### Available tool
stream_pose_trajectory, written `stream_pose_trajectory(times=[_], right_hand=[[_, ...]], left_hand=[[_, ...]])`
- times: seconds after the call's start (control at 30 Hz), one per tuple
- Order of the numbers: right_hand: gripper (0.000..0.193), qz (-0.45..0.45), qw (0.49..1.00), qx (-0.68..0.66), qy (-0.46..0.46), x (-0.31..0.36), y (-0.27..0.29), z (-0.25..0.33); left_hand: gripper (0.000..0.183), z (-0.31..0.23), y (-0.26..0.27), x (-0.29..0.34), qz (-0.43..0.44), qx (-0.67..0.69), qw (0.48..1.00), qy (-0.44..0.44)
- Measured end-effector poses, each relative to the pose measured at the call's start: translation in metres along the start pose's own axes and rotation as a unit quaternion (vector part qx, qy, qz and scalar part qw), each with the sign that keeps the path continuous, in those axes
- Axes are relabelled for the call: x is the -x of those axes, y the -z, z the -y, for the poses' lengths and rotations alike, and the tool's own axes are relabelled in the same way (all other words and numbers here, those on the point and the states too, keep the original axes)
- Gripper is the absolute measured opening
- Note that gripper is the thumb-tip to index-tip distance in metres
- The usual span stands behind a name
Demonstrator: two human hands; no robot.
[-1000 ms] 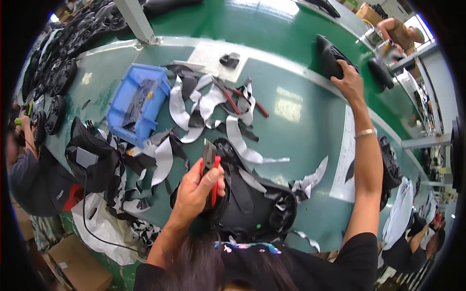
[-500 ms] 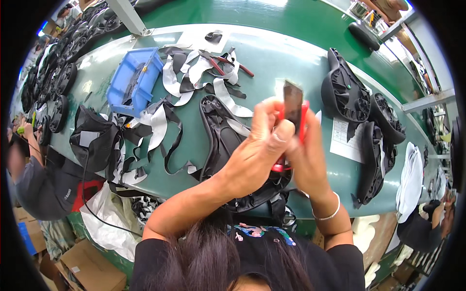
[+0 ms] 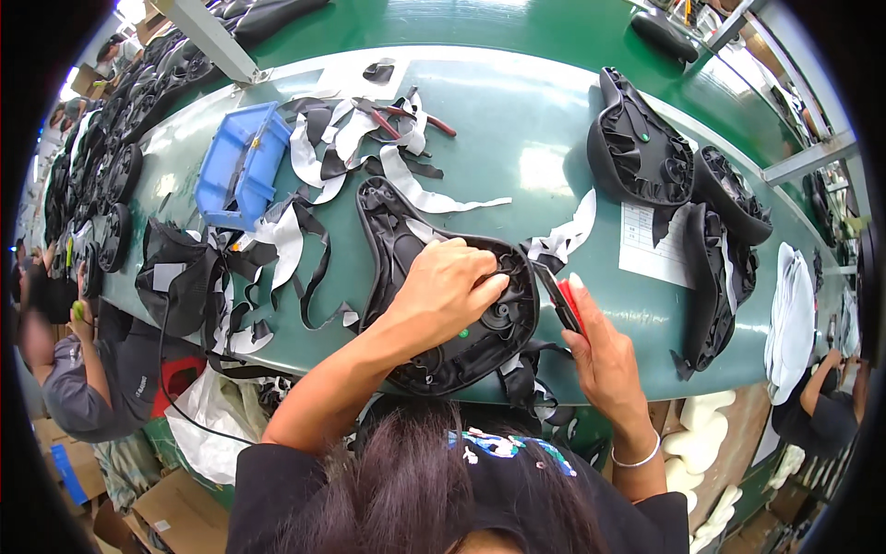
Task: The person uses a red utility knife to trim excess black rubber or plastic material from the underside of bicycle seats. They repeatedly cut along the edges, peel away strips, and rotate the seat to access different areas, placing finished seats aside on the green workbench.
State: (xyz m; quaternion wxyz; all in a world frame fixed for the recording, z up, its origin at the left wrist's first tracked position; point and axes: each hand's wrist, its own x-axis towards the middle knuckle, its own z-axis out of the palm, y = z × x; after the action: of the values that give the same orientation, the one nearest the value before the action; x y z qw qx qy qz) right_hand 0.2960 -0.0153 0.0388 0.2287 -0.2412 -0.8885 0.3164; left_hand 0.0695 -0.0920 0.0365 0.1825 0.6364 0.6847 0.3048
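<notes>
A black saddle (image 3: 381,235) lies underside up on the bench in front of me, its hollow inner side showing. Over its middle, my left hand (image 3: 449,288) is closed with curled fingers and thumb. Whatever those fingers pinch is hidden. At the saddle's right rim, my right hand (image 3: 604,355) grips a red-handled knife (image 3: 569,309), its dark blade reaching to the edge. A white and black fabric scrap (image 3: 568,233) spreads on the bench just beyond that rim.
A blue bin (image 3: 242,166) stands at the far left, with fabric scraps and red-handled pliers (image 3: 397,118) to its right. More black saddles (image 3: 641,152) and a printed sheet (image 3: 651,245) lie at the right. A co-worker (image 3: 97,369) sits at the left.
My hands were raised together around the red-handled knife. They have since come down and apart: left onto the saddle, right with the knife to its rim.
</notes>
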Motion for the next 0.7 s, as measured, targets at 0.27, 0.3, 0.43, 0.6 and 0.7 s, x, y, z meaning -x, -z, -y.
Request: stream_pose_trajectory(times=[0.27, 0.3, 0.43, 0.6, 0.7], right_hand=[[0.057, 0.041, 0.979, 0.199, 0.032, -0.022, 0.003, 0.022], [0.056, 0.040, 0.973, 0.224, 0.035, -0.022, 0.002, 0.026], [0.056, 0.112, 0.957, 0.262, -0.043, 0.000, 0.014, 0.041], [0.051, 0.073, 0.980, 0.165, -0.085, 0.014, 0.019, 0.035], [0.052, 0.070, 0.980, 0.172, -0.076, 0.008, 0.019, 0.034]], left_hand=[[0.039, 0.000, 0.014, 0.001, 0.057, 0.135, 0.988, 0.054], [0.039, 0.002, 0.012, 0.002, 0.045, 0.161, 0.984, 0.057], [0.025, 0.015, 0.022, 0.006, -0.059, 0.562, 0.782, 0.263], [0.031, 0.021, 0.041, 0.013, 0.072, 0.340, 0.937, 0.043], [0.039, 0.019, 0.046, 0.022, 0.068, 0.257, 0.964, -0.006]])
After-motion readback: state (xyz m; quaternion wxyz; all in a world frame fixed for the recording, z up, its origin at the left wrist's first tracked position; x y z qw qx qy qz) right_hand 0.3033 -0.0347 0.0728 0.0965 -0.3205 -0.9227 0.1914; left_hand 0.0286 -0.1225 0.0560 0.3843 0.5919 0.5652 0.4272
